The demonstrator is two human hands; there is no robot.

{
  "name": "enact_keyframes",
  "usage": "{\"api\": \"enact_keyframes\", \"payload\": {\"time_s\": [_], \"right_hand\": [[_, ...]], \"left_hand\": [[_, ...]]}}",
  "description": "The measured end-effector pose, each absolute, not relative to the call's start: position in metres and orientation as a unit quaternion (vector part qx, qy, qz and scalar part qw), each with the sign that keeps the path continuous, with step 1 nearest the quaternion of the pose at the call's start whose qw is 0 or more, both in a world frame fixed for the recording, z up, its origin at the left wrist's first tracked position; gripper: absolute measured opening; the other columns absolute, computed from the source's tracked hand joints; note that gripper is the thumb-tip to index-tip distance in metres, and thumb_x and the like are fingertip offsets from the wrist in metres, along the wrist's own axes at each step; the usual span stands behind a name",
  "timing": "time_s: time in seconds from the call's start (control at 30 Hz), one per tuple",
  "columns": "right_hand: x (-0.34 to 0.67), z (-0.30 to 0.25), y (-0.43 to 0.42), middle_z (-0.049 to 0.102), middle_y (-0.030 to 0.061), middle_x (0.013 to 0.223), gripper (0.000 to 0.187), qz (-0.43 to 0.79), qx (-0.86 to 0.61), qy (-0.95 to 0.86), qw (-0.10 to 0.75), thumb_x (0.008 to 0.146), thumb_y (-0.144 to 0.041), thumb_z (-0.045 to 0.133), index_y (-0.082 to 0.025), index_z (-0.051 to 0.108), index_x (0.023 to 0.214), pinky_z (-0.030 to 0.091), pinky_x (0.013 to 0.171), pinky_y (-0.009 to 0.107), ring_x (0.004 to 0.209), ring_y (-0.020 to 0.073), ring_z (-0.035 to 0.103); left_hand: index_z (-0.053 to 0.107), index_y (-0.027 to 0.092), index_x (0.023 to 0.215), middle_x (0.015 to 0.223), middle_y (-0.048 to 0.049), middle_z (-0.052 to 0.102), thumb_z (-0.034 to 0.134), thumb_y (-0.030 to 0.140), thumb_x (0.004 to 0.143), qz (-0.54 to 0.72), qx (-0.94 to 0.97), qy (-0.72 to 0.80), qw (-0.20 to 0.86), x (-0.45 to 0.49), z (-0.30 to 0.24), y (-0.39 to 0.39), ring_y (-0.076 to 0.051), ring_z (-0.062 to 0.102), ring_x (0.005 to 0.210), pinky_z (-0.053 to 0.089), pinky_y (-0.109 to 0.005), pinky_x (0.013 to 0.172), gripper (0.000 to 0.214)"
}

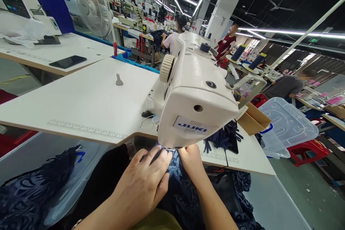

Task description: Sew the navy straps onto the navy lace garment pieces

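Observation:
A white sewing machine (194, 93) stands on the white work table (88, 97) right in front of me. Dark navy lace fabric (176, 167) runs under its head and down over my lap. My left hand (142, 183) lies on the fabric just left of the needle area, fingers stretched forward and pressed flat on it. On the right of the needle area my right hand (192, 160) presses on the same fabric, fingers pointing under the machine head, their tips hidden. The needle itself is out of sight behind the head.
A clear plastic bin (67, 183) with more navy lace sits at my lower left. A cardboard box (253, 115) and a clear bin lid (285, 122) are to the right. A phone (67, 61) lies on the neighbouring table. Other people work at stations behind.

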State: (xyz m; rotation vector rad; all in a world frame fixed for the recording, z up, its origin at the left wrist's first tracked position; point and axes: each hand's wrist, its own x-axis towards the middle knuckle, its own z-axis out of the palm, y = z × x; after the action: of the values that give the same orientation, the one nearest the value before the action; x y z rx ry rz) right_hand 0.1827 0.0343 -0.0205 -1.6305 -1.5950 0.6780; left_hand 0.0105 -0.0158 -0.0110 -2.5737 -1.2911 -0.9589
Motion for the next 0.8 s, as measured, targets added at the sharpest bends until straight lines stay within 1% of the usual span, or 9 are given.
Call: {"api": "enact_keyframes", "payload": {"time_s": [0.07, 0.13, 0.23, 0.3, 0.37, 0.47, 0.57, 0.7, 0.8], "right_hand": [[0.184, -0.019, 0.034, 0.06, 0.0001, 0.067, 0.013, 0.272, -0.627, -0.621, 0.383, 0.082, -0.017, 0.045, -0.019, 0.057, 0.076, 0.042, 0.068, 0.026, 0.075, 0.0178, 0.058], [0.185, -0.018, 0.031, 0.057, -0.0019, 0.066, 0.013, 0.289, -0.613, -0.62, 0.395, 0.083, -0.017, 0.045, -0.019, 0.057, 0.079, 0.041, 0.066, 0.025, 0.072, 0.0162, 0.056], [0.185, -0.019, 0.024, 0.052, -0.0052, 0.063, 0.007, 0.322, -0.584, -0.619, 0.415, 0.085, -0.019, 0.046, -0.02, 0.054, 0.085, 0.039, 0.061, 0.023, 0.064, 0.0135, 0.052], [0.183, -0.02, 0.019, 0.049, -0.0067, 0.063, 0.002, 0.327, -0.575, -0.617, 0.426, 0.084, -0.02, 0.049, -0.021, 0.05, 0.084, 0.038, 0.059, 0.022, 0.06, 0.0121, 0.05], [0.181, -0.022, 0.015, 0.048, -0.0071, 0.063, 0.006, 0.327, -0.572, -0.616, 0.432, 0.085, -0.021, 0.049, -0.022, 0.046, 0.08, 0.038, 0.059, 0.022, 0.059, 0.0115, 0.049], [0.18, -0.022, 0.014, 0.047, -0.0069, 0.064, 0.008, 0.331, -0.571, -0.615, 0.433, 0.086, -0.021, 0.048, -0.022, 0.044, 0.079, 0.038, 0.06, 0.023, 0.06, 0.0117, 0.049], [0.18, -0.022, 0.015, 0.048, -0.0065, 0.066, 0.005, 0.328, -0.571, -0.617, 0.431, 0.086, -0.021, 0.047, -0.022, 0.045, 0.081, 0.038, 0.062, 0.023, 0.062, 0.012, 0.05], [0.18, -0.022, 0.017, 0.052, -0.0053, 0.068, 0.004, 0.309, -0.584, -0.617, 0.428, 0.085, -0.019, 0.046, -0.021, 0.047, 0.082, 0.039, 0.063, 0.024, 0.064, 0.0124, 0.052], [0.18, -0.022, 0.018, 0.053, -0.0047, 0.067, 0.006, 0.295, -0.598, -0.616, 0.42, 0.085, -0.019, 0.045, -0.021, 0.05, 0.083, 0.039, 0.065, 0.025, 0.066, 0.0136, 0.053]], "left_hand": [[0.06, 0.022, 0.12, 0.121, -0.0023, 0.066, 0.045, 0.043, 0.092, -0.312, -0.846, -0.431, 0.046, 0.012, -0.011, -0.018, -0.024, 0.055, 0.114, 0.032, -0.04, 0.096, 0.038], [0.06, 0.023, 0.12, 0.121, -0.0028, 0.066, 0.046, 0.043, 0.092, -0.307, -0.846, -0.432, 0.062, 0.011, -0.013, -0.02, -0.024, 0.055, 0.115, 0.032, -0.04, 0.095, 0.037], [0.06, 0.023, 0.121, 0.121, -0.0029, 0.066, 0.041, 0.026, 0.094, -0.299, -0.847, -0.433, 0.085, 0.007, -0.018, -0.02, -0.021, 0.055, 0.115, 0.032, -0.039, 0.097, 0.033], [0.058, 0.02, 0.122, 0.122, -0.0041, 0.065, 0.036, 0.015, 0.092, -0.305, -0.846, -0.429, 0.084, 0.003, -0.022, -0.02, -0.019, 0.053, 0.117, 0.03, -0.036, 0.1, 0.038], [0.055, 0.019, 0.128, 0.124, -0.0039, 0.063, 0.033, 0.01, 0.091, -0.313, -0.854, -0.407, 0.081, 0.001, -0.025, -0.02, -0.017, 0.05, 0.119, 0.029, -0.032, 0.103, 0.044], [0.05, 0.023, 0.133, 0.127, 0.0, 0.061, 0.034, 0.01, 0.09, -0.302, -0.87, -0.383, 0.08, 0.001, -0.026, -0.02, -0.016, 0.048, 0.119, 0.026, -0.029, 0.105, 0.048], [0.052, 0.023, 0.131, 0.126, 0.0007, 0.063, 0.035, 0.01, 0.09, -0.294, -0.864, -0.398, 0.093, 0.004, -0.025, -0.021, -0.015, 0.051, 0.117, 0.025, -0.03, 0.105, 0.047], [0.053, 0.024, 0.13, 0.126, -0.0005, 0.063, 0.039, 0.017, 0.09, -0.299, -0.854, -0.414, 0.096, 0.008, -0.023, -0.023, -0.017, 0.054, 0.116, 0.027, -0.032, 0.101, 0.043], [0.054, 0.025, 0.128, 0.126, 0.0005, 0.063, 0.038, 0.019, 0.092, -0.306, -0.844, -0.428, 0.1, 0.011, -0.022, -0.023, -0.017, 0.056, 0.114, 0.029, -0.034, 0.098, 0.041]]}}
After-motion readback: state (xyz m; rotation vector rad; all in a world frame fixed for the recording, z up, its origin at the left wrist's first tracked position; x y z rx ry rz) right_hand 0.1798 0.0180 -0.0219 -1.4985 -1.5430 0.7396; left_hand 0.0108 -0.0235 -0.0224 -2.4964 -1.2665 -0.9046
